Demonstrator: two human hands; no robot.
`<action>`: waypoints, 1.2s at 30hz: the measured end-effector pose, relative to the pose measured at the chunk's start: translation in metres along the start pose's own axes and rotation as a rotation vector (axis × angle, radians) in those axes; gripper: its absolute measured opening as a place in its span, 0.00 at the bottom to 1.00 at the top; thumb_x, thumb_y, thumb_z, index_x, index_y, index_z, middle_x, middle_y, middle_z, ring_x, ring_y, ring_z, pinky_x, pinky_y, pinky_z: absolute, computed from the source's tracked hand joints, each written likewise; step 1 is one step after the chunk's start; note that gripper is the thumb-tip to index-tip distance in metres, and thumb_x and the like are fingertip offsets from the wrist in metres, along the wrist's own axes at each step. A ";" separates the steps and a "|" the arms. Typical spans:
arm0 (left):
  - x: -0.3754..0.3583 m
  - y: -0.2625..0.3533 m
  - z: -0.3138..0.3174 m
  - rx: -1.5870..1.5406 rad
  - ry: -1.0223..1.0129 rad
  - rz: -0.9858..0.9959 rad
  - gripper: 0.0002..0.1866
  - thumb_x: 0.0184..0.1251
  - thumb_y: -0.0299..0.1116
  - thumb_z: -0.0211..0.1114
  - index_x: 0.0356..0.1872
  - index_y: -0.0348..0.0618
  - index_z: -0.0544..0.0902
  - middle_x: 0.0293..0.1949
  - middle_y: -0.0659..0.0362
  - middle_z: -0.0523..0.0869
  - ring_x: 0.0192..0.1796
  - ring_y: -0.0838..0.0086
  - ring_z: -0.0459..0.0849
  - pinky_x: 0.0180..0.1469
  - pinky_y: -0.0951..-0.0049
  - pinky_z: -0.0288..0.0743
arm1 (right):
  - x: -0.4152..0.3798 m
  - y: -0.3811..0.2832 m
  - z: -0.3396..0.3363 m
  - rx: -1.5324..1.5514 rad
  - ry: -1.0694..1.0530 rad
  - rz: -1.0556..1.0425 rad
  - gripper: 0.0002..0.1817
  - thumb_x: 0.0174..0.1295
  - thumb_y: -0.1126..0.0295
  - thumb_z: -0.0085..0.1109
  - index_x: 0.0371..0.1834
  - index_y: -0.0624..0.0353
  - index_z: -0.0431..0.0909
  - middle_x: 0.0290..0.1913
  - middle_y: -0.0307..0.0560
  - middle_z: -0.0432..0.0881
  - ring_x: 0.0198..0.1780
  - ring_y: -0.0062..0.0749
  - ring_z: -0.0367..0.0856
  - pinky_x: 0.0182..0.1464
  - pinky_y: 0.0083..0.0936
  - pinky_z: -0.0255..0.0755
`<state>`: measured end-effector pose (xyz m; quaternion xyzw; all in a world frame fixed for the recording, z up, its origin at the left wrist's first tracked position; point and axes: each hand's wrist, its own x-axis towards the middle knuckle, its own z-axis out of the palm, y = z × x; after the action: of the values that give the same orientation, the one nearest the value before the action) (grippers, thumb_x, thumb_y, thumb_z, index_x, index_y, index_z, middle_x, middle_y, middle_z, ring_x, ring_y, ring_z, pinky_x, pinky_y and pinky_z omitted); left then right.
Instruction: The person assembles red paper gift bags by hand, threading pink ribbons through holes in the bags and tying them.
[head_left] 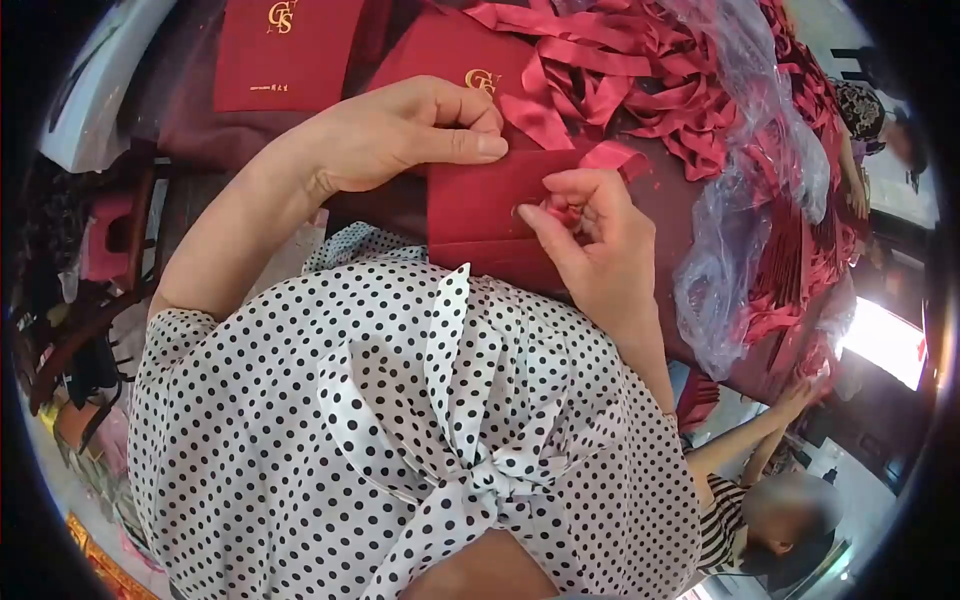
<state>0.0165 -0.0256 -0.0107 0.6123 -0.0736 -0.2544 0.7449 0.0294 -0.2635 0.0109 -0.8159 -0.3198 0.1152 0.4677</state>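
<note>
Red bag [468, 205] at left hand [420, 125] and right hand [605, 235], nearby bag [285, 60] reading “周大生”

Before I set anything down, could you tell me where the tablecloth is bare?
A strip of tablecloth between the right hand and clear plastic, and a patch between the left forearm and the gold-lettered red folder. Red ribbons crowd the upper right.

Right hand [600, 235]: its fingers hide most of the red piece [572, 214]
Far left bag [290, 65]: top is cut off, bottom print too small
Middle bag [425, 55]: partly behind left hand [430, 125]
Near right person [790, 525]: head is blurred
</note>
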 end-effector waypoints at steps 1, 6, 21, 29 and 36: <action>-0.001 -0.002 0.000 -0.001 0.003 0.001 0.13 0.67 0.37 0.63 0.27 0.41 0.73 0.34 0.69 0.68 0.36 0.86 0.63 0.41 0.85 0.57 | 0.000 0.002 0.002 -0.028 0.045 -0.027 0.09 0.59 0.75 0.64 0.39 0.62 0.76 0.31 0.46 0.84 0.31 0.26 0.84 0.31 0.21 0.75; -0.002 -0.003 0.000 -0.046 -0.009 0.011 0.13 0.67 0.37 0.63 0.27 0.41 0.73 0.32 0.69 0.68 0.35 0.86 0.64 0.40 0.84 0.57 | -0.005 -0.002 0.005 0.166 0.057 0.011 0.07 0.61 0.76 0.62 0.40 0.63 0.76 0.32 0.47 0.84 0.34 0.26 0.86 0.33 0.21 0.76; 0.000 -0.008 0.004 -0.072 -0.009 0.101 0.11 0.70 0.35 0.59 0.29 0.42 0.71 0.39 0.65 0.72 0.43 0.83 0.68 0.48 0.83 0.61 | 0.014 -0.008 0.013 0.003 0.136 -0.239 0.05 0.53 0.84 0.66 0.33 0.65 0.83 0.31 0.44 0.82 0.29 0.20 0.79 0.31 0.15 0.72; -0.001 -0.003 0.012 0.151 0.071 0.258 0.11 0.70 0.33 0.59 0.29 0.41 0.71 0.37 0.66 0.69 0.41 0.82 0.66 0.45 0.82 0.59 | 0.016 -0.011 0.018 -0.053 0.189 -0.247 0.06 0.52 0.82 0.68 0.32 0.65 0.83 0.30 0.44 0.83 0.28 0.22 0.79 0.29 0.17 0.71; -0.006 -0.004 0.026 0.415 0.300 0.363 0.10 0.69 0.31 0.60 0.31 0.37 0.72 0.39 0.64 0.68 0.43 0.79 0.66 0.48 0.80 0.59 | 0.020 -0.018 0.025 -0.457 0.255 -0.482 0.07 0.49 0.81 0.70 0.31 0.63 0.83 0.29 0.45 0.82 0.26 0.26 0.80 0.28 0.19 0.72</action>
<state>-0.0011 -0.0461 -0.0065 0.7589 -0.1213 -0.0037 0.6398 0.0247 -0.2272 0.0144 -0.8085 -0.4594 -0.1759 0.3232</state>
